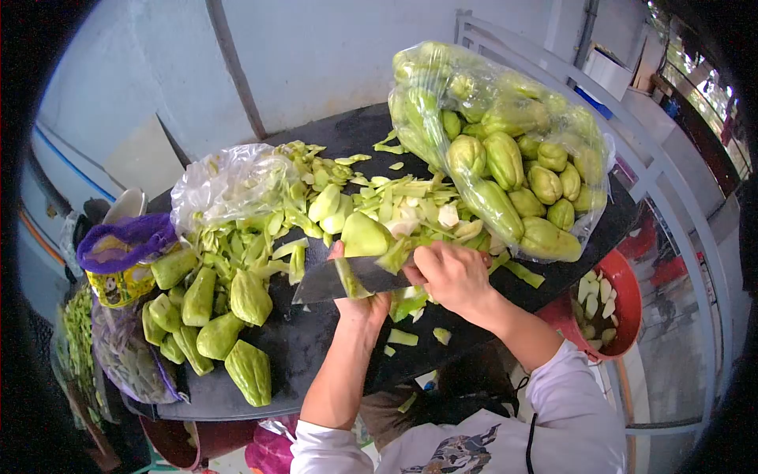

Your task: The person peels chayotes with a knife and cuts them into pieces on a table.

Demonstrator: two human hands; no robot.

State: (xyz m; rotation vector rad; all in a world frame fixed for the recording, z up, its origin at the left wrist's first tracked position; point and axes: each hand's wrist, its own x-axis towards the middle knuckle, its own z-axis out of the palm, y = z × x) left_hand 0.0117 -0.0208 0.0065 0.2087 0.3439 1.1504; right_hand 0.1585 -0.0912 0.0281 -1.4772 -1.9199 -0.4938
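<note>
My left hand [365,306] is wrapped round a pale green, peeled-looking chayote [366,235], its palm and fingers partly hidden behind the blade. In my right hand [454,274] is the grip of a broad-bladed knife [320,283], which lies across the front of the chayote with its tip toward the left. A strip of green peel [350,278] clings to the blade. Around both hands lies a heap of peelings [253,241]. Left of them, several chayotes [250,299] with ridged green skin rest on the dark table [316,355].
A clear plastic bag [505,150] full of chayotes stands at the back right. Below the table's right edge, a red bucket [629,292] holds pale pieces. A crumpled plastic bag [225,186] and a purple net bag [134,351] are on the left. Grey railing [703,245] runs along the right.
</note>
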